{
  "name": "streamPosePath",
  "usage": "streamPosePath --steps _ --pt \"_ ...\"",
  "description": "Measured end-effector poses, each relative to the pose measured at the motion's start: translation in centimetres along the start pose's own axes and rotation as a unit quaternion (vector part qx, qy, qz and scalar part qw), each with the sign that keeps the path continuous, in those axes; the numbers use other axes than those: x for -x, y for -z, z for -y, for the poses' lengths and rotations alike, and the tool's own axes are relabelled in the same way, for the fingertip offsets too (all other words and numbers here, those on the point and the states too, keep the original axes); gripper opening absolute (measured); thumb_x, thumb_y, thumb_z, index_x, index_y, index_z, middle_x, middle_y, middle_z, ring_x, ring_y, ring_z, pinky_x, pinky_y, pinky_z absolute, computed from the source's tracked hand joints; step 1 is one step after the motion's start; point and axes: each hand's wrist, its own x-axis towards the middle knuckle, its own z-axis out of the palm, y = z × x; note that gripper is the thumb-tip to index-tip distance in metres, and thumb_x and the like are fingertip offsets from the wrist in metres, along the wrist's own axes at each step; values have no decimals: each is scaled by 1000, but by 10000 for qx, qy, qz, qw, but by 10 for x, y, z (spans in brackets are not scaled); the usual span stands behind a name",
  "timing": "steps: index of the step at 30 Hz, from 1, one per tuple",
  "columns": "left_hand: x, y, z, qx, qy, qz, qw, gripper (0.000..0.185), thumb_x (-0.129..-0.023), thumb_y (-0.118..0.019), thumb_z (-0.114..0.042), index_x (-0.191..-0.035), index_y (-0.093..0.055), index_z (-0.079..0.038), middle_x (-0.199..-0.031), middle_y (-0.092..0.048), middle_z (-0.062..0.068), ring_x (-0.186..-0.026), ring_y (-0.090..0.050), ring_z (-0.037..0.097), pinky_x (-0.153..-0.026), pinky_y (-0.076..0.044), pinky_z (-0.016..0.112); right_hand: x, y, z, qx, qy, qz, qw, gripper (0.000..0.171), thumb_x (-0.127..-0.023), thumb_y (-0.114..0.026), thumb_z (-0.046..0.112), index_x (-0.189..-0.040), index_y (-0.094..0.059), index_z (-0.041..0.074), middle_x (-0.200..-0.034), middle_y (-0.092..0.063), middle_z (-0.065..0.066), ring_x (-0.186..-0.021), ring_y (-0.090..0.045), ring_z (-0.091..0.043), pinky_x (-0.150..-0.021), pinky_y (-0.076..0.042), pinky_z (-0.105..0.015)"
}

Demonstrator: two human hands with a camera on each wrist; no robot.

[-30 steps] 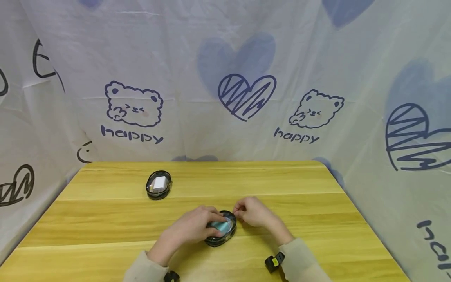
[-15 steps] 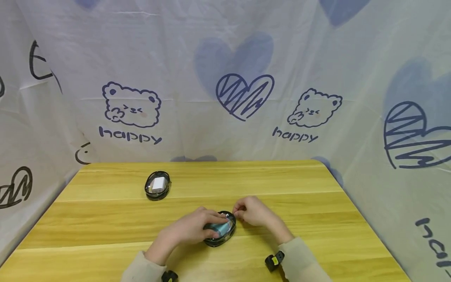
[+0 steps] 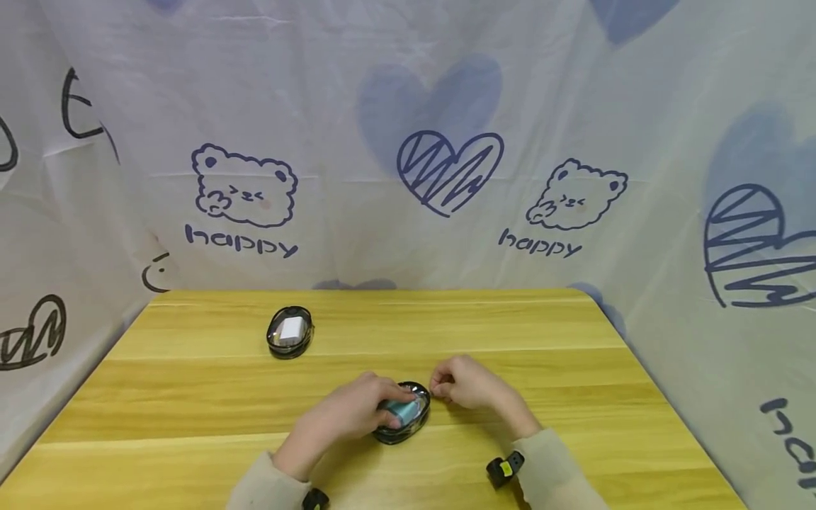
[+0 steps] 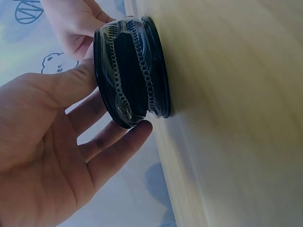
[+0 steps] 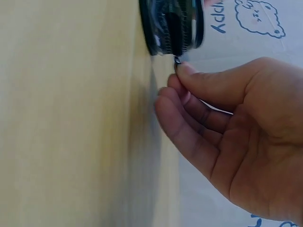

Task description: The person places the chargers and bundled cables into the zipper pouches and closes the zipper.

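Observation:
A small oval clear case with black edging and a zip (image 3: 417,418) lies on the table, a teal item (image 3: 403,411) visible inside it. My left hand (image 3: 357,407) holds the case from its left, thumb and fingers over the top. In the left wrist view, two rows of zip teeth (image 4: 144,71) stand apart along the case's side, with dark material between them. My right hand (image 3: 468,382) is at the case's right end. There, thumb and index finger pinch the small zip pull (image 5: 177,61), as the right wrist view shows; the other fingers are curled loosely.
A second oval clear case (image 3: 276,347) with black edging sits farther back on the left, a white block (image 3: 292,330) inside. The wooden table (image 3: 542,333) is bounded behind and at both sides by a printed white cloth (image 3: 357,241).
My right hand has drawn slightly to the right from the case's edge. The left hand keeps its hold, and the case stays about where it was. The head view has shifted slightly.

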Motion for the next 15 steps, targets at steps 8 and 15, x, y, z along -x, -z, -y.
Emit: streamPosePath --steps 8,15 --pt "1 0 -2 -182 -5 -102 9998 43 -89 -82 -20 -131 -74 -16 -130 -72 7 -110 -63 25 -94 -57 43 5 5 0 -289 -108 344 9989 12 -100 -65 0 -91 -72 3 -79 -67 -4 -70 -60 -15 -58 -52 -25" --pt "1 2 -1 -133 -154 -55 9998 45 -89 -82 -21 -132 -73 -11 -126 -73 8 -104 -66 20 -90 -58 36 1 1 0 -325 -220 65 9992 12 -100 -64 1 -92 -73 4 -80 -69 -4 -70 -61 -12 -60 -53 -24"
